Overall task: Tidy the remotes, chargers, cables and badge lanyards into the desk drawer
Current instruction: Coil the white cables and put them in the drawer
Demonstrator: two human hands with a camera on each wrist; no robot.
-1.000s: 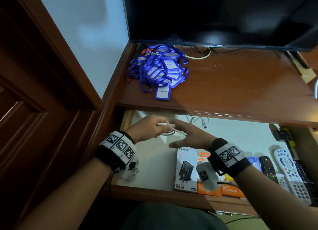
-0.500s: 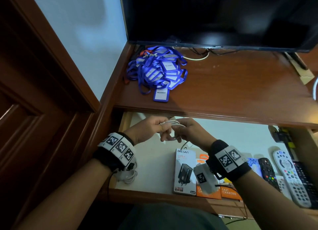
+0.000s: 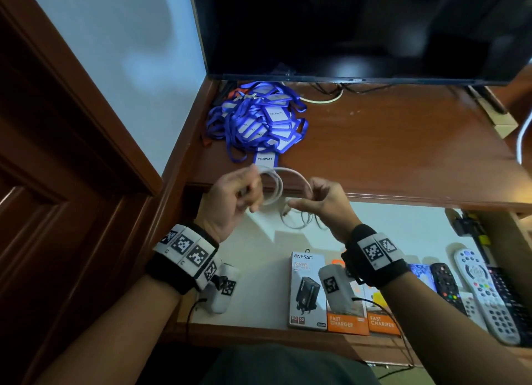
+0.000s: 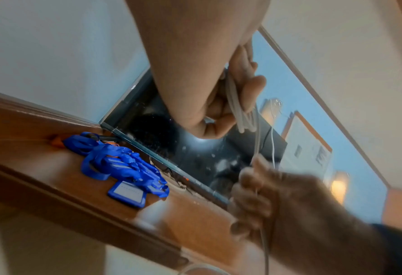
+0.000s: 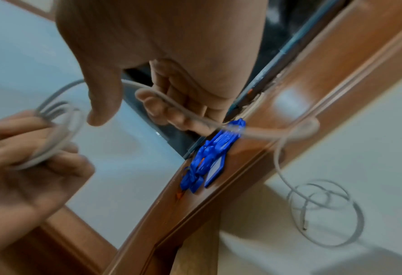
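— Where are the hands, and how much room do they have?

— Both are raised above the open drawer [image 3: 259,272], level with the front edge of the desk top [image 3: 403,143]. The drawer floor beneath them is bare at the left and middle; the right side and front are taken up.

— What do they hold?

— A white cable [image 3: 283,180]. The left hand [image 3: 230,203] has its fingers curled round a bundle of coils, gripped tight. The right hand [image 3: 325,203] pinches the next stretch between thumb and curled fingers, so the cable arches across from one hand to the other, running left to right. Its loose tail drops behind the right hand into a slack loop on the drawer floor near the back.

— Counts?

— One cable in hand. In the left wrist view about three strands pass through the fist, though it is blurred. Three charger boxes [image 3: 308,292] lie side by side at the drawer's front edge, long sides running front to back: one white, two orange. To their right are several remotes [image 3: 486,292], at least four, also lying front to back; the furthest are cut off by the frame.

— And on the desk?

— One heap of blue lanyards [image 3: 259,122] in the back left corner, against the wall and just below the television [image 3: 345,27]. One badge sticks out toward the front edge.
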